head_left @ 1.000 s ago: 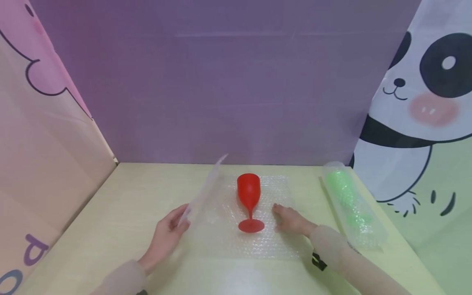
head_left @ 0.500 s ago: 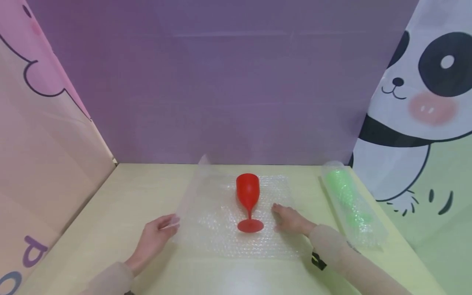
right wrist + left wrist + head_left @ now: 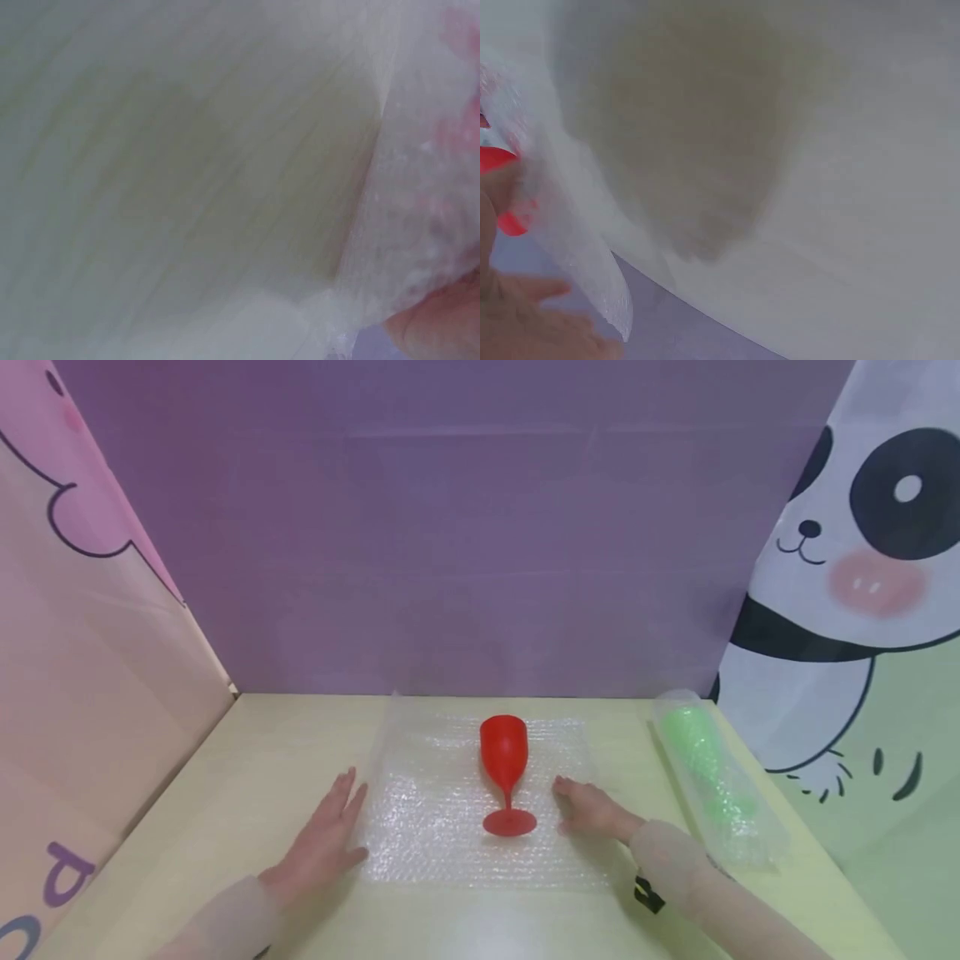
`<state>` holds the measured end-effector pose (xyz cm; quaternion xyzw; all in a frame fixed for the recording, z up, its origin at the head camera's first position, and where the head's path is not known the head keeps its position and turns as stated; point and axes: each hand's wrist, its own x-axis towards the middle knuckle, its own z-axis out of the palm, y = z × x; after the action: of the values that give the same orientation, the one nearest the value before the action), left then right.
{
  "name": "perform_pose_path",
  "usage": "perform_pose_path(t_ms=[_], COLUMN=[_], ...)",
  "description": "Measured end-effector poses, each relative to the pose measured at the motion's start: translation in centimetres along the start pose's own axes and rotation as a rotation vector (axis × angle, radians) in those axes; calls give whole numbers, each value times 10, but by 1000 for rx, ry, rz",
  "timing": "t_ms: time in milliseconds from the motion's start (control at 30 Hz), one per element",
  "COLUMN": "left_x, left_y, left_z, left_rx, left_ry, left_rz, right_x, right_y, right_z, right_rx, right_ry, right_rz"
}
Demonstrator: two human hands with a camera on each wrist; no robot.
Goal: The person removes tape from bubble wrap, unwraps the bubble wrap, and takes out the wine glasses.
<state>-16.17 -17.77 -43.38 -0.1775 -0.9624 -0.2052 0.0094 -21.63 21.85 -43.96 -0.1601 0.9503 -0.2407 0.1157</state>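
Observation:
A red goblet (image 3: 505,752) lies on its side on a flat sheet of bubble wrap (image 3: 427,827), its bowl toward the back and its foot toward the front. Beside the sheet's left edge is my left hand (image 3: 318,843), fingers straight and spread, holding nothing. In the left wrist view, that hand (image 3: 532,315) appears blurred near the lifted edge of the wrap (image 3: 592,270). My right hand (image 3: 591,808) rests on the sheet's right side, to the right of the goblet. Only a bit of a finger (image 3: 439,322) shows in the right wrist view.
A bubble-wrapped green object (image 3: 705,760) lies along the right side of the pale table (image 3: 285,743). A purple backdrop (image 3: 465,543) stands behind the table, with printed cloth panels at both sides.
My left hand has drawn the wrap's raised left edge outward to the left and let it go. The sheet now lies flatter. My right hand and the goblet have stayed in place.

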Motion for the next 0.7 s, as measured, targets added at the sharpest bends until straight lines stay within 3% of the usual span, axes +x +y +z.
perform_pose_path(t_ms=[67,167,700], left_x=[3,7,27], left_y=[-1,-2,-9], left_z=[0,0,-3], left_rx=[100,136,-77], left_ry=[14,-17,-183], left_rz=[77,104,-18], right_x=[0,0,-1], right_y=[-1,-2,-6], right_z=[0,0,-6], right_rx=[1,9,23], right_ry=[0,-2,-17], right_rz=[0,1,41])
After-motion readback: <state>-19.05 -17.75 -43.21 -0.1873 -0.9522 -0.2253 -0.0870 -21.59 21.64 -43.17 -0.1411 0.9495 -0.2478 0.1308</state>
